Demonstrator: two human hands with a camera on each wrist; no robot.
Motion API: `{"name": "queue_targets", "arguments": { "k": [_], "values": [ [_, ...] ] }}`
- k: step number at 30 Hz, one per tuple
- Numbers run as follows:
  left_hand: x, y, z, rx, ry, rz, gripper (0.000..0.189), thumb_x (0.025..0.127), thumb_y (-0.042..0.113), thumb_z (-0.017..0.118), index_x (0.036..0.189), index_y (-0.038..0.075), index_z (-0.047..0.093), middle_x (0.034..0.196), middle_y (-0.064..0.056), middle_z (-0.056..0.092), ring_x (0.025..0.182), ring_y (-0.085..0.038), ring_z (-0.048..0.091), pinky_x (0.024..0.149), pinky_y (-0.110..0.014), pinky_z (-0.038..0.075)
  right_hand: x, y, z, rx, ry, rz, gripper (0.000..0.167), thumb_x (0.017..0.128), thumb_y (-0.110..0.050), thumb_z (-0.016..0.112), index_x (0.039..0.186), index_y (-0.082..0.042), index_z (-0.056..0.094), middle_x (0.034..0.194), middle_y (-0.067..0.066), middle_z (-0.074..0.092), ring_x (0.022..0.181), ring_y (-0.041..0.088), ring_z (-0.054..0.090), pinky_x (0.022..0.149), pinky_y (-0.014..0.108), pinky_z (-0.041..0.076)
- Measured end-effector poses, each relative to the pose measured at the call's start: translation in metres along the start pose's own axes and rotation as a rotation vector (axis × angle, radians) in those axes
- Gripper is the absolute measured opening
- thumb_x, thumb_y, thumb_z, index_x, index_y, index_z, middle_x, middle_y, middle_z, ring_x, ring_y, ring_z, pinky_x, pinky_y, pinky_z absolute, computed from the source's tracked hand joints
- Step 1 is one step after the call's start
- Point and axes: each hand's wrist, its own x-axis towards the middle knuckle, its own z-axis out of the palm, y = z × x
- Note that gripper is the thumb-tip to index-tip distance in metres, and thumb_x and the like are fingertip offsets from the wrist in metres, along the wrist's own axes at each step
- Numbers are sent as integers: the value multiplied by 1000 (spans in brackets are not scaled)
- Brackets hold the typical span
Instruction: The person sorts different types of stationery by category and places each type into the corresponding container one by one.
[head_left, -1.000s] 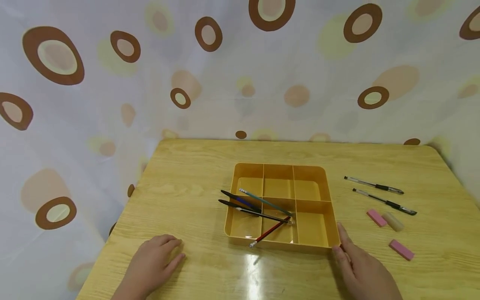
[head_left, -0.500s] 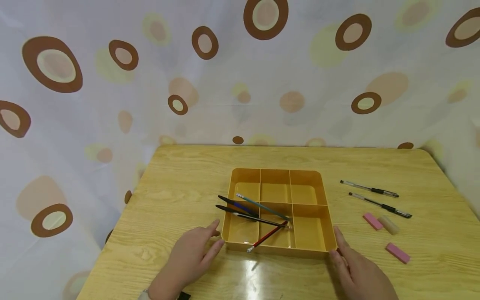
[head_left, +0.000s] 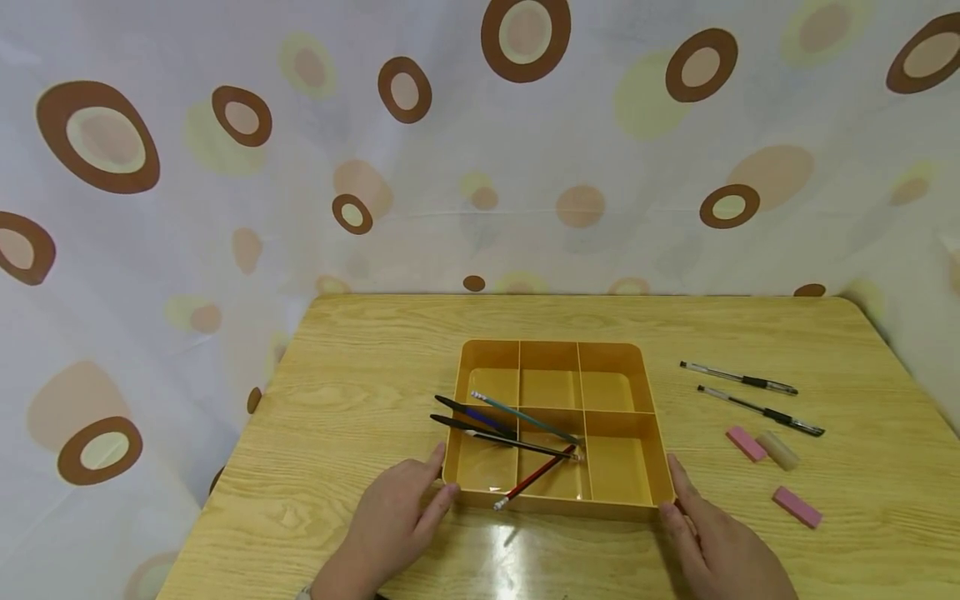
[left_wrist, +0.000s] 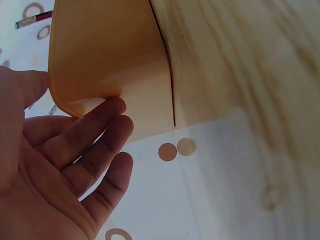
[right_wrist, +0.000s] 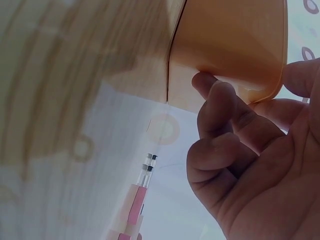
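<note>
A yellow divided tray (head_left: 619, 457) stands on the wooden table between my hands. My left hand (head_left: 393, 512) holds its near left corner, the thumb at the rim and fingertips against the outer wall. At the near right corner my right hand (head_left: 723, 542) grips the tray the same way, fingers bent along the side, as the right wrist view shows. Across the tray's front compartments lie a teal pencil (head_left: 525, 417), a black pencil (head_left: 525, 446), a red-and-black pencil (head_left: 534, 482) and dark pens, one with a blue part (head_left: 487, 420); several ends stick out over the rim.
Right of the tray lie two clear pens with black grips, one farther back (head_left: 738, 377) and one nearer (head_left: 761, 409). Closer to me are a pink eraser (head_left: 746, 443), a beige eraser (head_left: 778, 450) beside it, and another pink eraser (head_left: 797, 507). A patterned curtain (head_left: 450, 167) hangs behind the table.
My left hand has moved right from the bare table to the tray's near left corner. The right hand has stayed at its corner. The head view has shifted slightly.
</note>
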Motion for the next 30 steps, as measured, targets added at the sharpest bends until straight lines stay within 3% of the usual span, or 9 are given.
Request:
{"name": "queue_targets", "arguments": {
  "k": [9,17,22,26,30],
  "values": [
    [2,-1,1,5,18,32,46,101,24,69,134,-7,64,86,3,77,91,-13,74,82,-33,61,1,1,0,-4,17,-3,63,113,-39,41,163,-3,25,137,30,63,104,42,73,77,55,59],
    [0,-1,0,8,-1,-16,49,100,30,69,136,-3,65,101,-3,80,94,-13,73,82,-33,61,0,9,-8,-6,59,5,61,112,-41,42,162,-5,34,124,10,74,88,20,72,70,45,58],
    [0,-1,1,13,2,-13,49,101,31,69,136,-3,64,101,-3,80,95,-13,73,83,-34,61,3,22,-22,-28,34,75,64,112,-44,40,160,-1,35,126,11,74,72,8,62,59,34,49],
    [0,-1,2,18,9,-8,49,101,31,68,136,-3,64,99,-3,80,95,-13,74,83,-35,61,7,43,-36,-70,2,101,67,113,-45,38,160,2,33,125,19,72,80,20,69,63,45,54],
    [0,-2,2,19,4,-8,50,101,32,69,138,-1,64,99,-2,80,95,-13,74,84,-35,61,8,73,-49,-125,0,128,70,112,-48,35,158,6,32,118,32,68,95,46,70,70,60,54]
  ]
}}
